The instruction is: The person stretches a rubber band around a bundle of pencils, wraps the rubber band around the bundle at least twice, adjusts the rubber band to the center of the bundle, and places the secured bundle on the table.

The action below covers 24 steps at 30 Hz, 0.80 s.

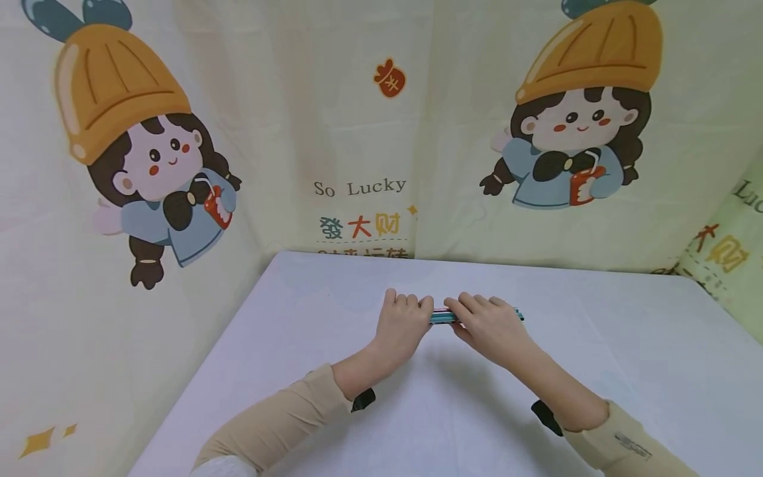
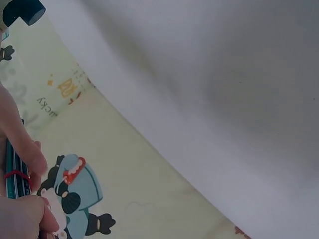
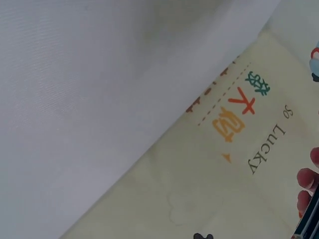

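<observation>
A bundle of slim teal and dark pencils (image 1: pixel 442 318) is held level above the white table, between both hands. My left hand (image 1: pixel 404 326) grips its left end, fingers curled over it. My right hand (image 1: pixel 491 330) grips it further right, and a short end sticks out past those fingers. A red rubber band (image 2: pixel 19 174) goes round the bundle in the left wrist view. Only a corner of the bundle (image 3: pixel 310 219) shows in the right wrist view, near some fingertips (image 3: pixel 306 178). The hands cover much of its length.
The white table (image 1: pixel 334 291) spreads beneath the hands, with their shadows on it. A cream curtain (image 1: pixel 286 132) printed with cartoon figures and lettering hangs behind the table and along its left side. Dark wrist devices (image 1: pixel 547 417) sit under both forearms.
</observation>
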### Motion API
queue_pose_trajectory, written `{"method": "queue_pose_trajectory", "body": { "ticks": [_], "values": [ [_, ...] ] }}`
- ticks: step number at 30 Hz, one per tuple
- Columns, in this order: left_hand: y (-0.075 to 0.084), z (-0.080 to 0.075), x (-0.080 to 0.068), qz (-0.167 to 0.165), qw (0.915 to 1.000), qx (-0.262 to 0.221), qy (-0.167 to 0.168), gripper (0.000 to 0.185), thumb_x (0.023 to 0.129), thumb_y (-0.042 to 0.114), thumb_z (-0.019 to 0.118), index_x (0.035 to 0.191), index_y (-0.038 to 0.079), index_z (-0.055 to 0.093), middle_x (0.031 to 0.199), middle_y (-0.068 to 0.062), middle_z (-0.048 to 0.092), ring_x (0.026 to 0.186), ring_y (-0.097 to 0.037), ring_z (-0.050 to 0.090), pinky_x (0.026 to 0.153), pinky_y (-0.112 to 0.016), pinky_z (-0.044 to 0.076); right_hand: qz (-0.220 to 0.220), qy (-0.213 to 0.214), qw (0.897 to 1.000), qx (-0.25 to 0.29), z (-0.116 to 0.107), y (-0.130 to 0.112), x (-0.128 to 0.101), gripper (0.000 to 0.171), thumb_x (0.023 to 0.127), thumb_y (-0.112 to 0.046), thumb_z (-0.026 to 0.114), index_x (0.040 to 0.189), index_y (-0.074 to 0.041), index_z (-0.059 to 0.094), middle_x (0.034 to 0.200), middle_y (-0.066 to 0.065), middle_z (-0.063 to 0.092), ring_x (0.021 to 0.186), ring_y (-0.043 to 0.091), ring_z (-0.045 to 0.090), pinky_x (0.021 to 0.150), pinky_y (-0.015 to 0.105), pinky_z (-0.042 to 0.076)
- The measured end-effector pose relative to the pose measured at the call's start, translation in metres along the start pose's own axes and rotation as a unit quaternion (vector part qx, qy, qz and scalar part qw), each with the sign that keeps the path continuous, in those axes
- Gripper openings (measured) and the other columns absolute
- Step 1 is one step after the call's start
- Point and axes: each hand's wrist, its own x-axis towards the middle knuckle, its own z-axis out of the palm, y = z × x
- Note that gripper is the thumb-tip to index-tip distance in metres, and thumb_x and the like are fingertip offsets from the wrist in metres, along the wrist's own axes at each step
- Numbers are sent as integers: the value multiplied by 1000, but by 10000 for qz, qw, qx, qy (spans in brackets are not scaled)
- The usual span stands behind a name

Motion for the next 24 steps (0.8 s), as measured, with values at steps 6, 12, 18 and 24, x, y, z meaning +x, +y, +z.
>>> {"method": "queue_pose_trajectory", "body": {
  "ticks": [6, 12, 18, 24],
  "values": [
    [-8, -1, -2, -28, 9992, -22, -394, 37, 69, 43, 76, 77, 14, 54, 60, 0, 58, 53, -14, 53, 62, -30, 33, 32, -51, 9994, 345, -1, 9, -8, 39, 75, -21, 73, 108, -8, 55, 86, 5, 52, 68, 20, 49, 59, 30, 45],
    [-16, 1, -5, -47, 9973, -40, -737, 38, 70, 45, 75, 82, 15, 56, 65, 0, 58, 56, -15, 53, 62, -30, 33, -61, 479, 9968, 631, 1, 15, -13, 36, 100, -31, 25, 105, -8, 52, 90, 10, 51, 75, 25, 51, 68, 37, 48],
    [-21, 7, -7, 126, 9972, -126, -726, 36, 73, 45, 72, 87, 15, 57, 69, 1, 59, 57, -15, 54, 63, -30, 34, -17, 647, 9955, 693, 3, 15, -14, 37, 101, -31, 25, 104, -7, 53, 90, 11, 51, 77, 27, 52, 70, 40, 48],
    [-24, 13, -9, 351, 9967, -444, -586, 34, 77, 37, 69, 93, 13, 52, 71, 0, 59, 58, -14, 56, 61, -27, 36, 56, 489, 9962, 720, 10, 16, -18, 39, 101, -33, 23, 103, -7, 52, 90, 11, 50, 78, 27, 51, 70, 40, 47]
  ]
}}
